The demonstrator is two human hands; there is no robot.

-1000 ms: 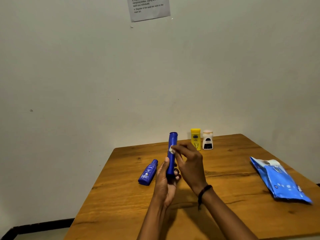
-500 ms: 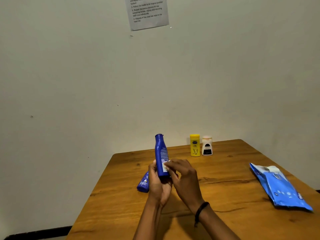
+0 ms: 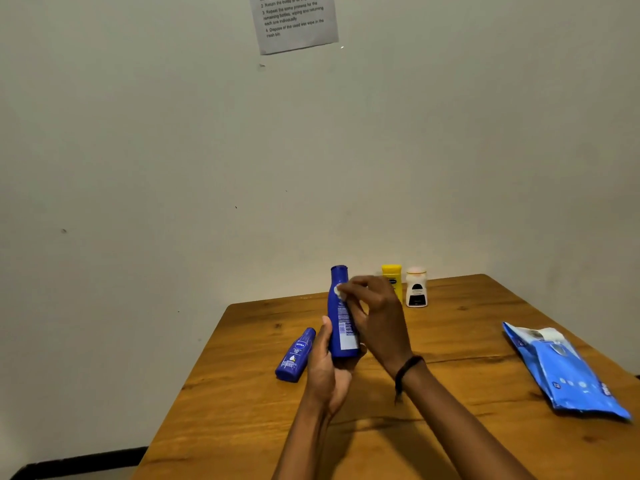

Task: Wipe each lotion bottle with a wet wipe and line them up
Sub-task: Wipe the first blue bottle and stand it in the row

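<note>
Four lotion bottles are in view; one tall blue bottle [image 3: 341,317] is held upright above the wooden table [image 3: 450,341], cap uppermost, its printed back label turned toward the camera; the left hand [image 3: 327,368] grips it around the base, thumb up along its left side; the right hand [image 3: 375,313] pinches a small white wet wipe [image 3: 338,292] against the bottle's upper part, just below the neck, fingers curled closed on it. A second, smaller blue bottle [image 3: 294,355] lies on its side on the table just left of the left hand; a yellow bottle [image 3: 392,280] and a white bottle [image 3: 416,287] stand upright side by side at the far edge near the wall, the yellow one partly hidden behind the right hand. One blue pack of wipes [image 3: 568,372] lies flat well to the right; one printed paper sheet [image 3: 296,22] hangs on the wall; one dark band [image 3: 407,367] circles the right wrist.
</note>
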